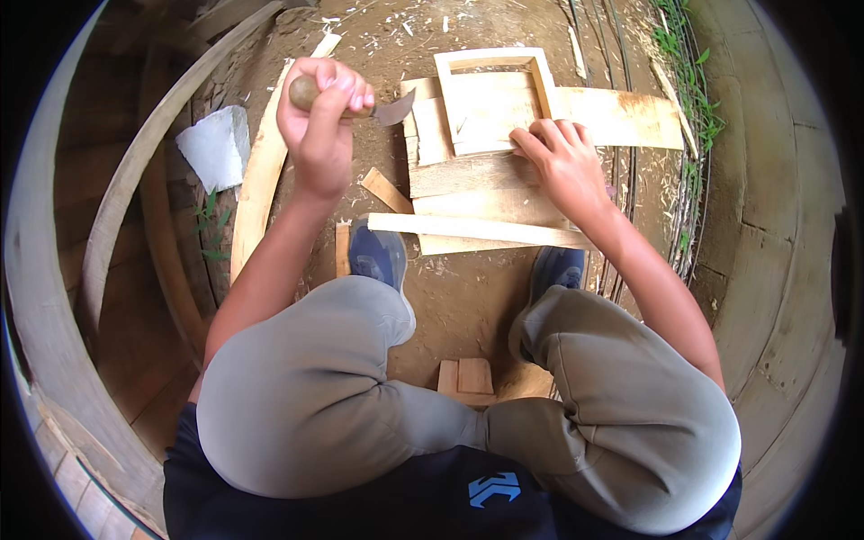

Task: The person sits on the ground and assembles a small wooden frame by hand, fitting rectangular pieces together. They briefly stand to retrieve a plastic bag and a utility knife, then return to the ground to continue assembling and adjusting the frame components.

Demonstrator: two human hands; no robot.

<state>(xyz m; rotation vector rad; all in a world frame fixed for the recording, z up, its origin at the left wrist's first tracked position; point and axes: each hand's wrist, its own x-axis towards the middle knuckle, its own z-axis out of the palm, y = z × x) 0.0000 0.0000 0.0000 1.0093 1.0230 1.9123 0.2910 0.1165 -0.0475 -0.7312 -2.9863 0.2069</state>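
My left hand (322,112) is closed round the wooden handle of a knife (393,110). Its short curved blade points right, in the air left of a small rectangular wooden frame (543,83). My right hand (567,166) grips the frame's near right corner with bent fingers; the thumb side rests along the near bar. The frame lies on pale wooden boards (468,180) on the ground. A thin sliver, perhaps a nail or splinter, shows inside its near left corner; it is too small to tell.
A long wooden strip (477,228) lies across the boards' near edge, between my shoes. On the left are a long plank (261,180), a white block (216,148) and a small offcut (387,191). Shavings litter the dirt; thin rods (697,180) run along the right. Wood blocks (466,378) lie between my legs.
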